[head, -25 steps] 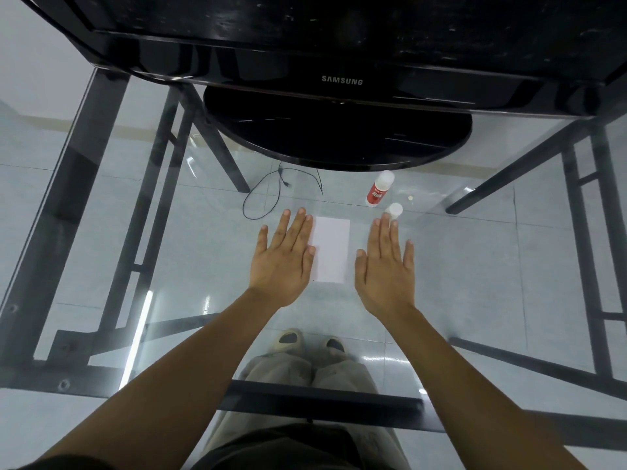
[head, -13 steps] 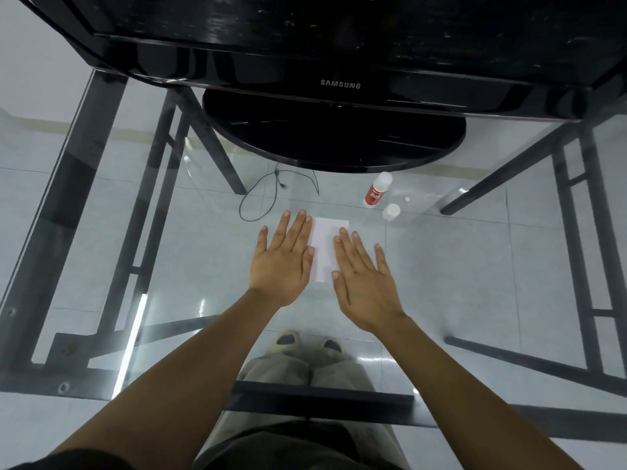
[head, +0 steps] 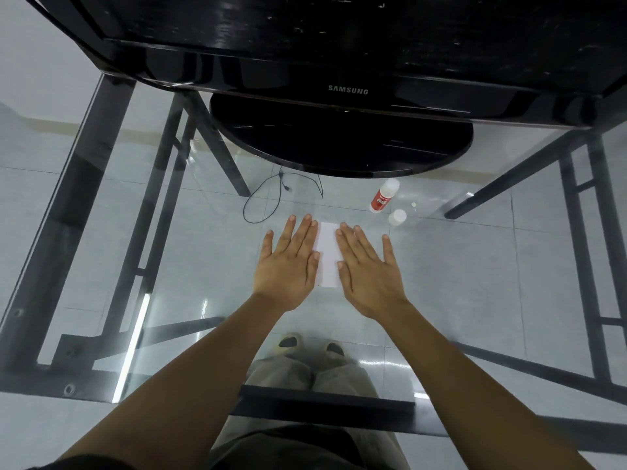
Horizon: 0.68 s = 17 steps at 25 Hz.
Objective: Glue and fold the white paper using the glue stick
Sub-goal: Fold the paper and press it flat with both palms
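On the glass tabletop (head: pixel 509 283), the left hand (head: pixel 288 266) and right hand (head: pixel 369 271) lie flat, palms down, fingers spread, gripping nothing. Between them rests the folded white paper (head: pixel 328 254), each hand overlapping one long edge. Farther right lies the glue stick (head: pixel 383 196), its cap (head: pixel 397 217) just beside it, before the Samsung monitor's base (head: pixel 339 140).

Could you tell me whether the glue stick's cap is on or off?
Off. The glue stick stands on the glass table, and its white cap sits separately beside it.
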Each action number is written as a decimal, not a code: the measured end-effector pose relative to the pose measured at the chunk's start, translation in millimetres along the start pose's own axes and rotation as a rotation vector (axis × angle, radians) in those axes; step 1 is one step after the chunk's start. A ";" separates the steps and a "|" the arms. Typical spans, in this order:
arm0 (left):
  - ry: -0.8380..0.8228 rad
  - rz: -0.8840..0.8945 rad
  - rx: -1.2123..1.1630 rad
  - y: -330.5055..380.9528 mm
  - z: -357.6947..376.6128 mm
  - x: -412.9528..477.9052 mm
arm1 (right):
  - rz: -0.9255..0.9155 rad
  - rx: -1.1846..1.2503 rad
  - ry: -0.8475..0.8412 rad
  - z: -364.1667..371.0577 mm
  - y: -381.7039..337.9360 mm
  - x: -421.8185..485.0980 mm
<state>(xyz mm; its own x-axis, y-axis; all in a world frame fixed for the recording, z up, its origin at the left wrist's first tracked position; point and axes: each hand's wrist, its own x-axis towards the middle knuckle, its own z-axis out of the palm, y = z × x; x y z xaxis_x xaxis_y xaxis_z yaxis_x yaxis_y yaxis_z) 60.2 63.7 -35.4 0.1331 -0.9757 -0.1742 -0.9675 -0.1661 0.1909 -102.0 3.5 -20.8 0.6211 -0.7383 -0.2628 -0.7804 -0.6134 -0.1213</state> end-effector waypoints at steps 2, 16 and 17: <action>-0.006 -0.006 -0.009 -0.3 0.2 -0.4 | 0.057 -0.037 0.001 -2.4 9.8 -0.2; 0.007 -0.018 0.007 0.3 1.8 0.7 | 0.254 0.008 0.039 8.1 -7.3 -18.1; 0.007 -0.017 0.004 0.0 1.7 0.8 | 0.274 0.045 0.056 7.6 -11.4 -16.4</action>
<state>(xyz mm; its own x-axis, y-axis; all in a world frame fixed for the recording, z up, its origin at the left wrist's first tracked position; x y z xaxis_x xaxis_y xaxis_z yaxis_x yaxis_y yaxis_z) 59.9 63.1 -37.2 0.1505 -0.9737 -0.1708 -0.9660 -0.1816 0.1840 -103.8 24.8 -22.4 0.3890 -0.8899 -0.2381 -0.9212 -0.3770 -0.0961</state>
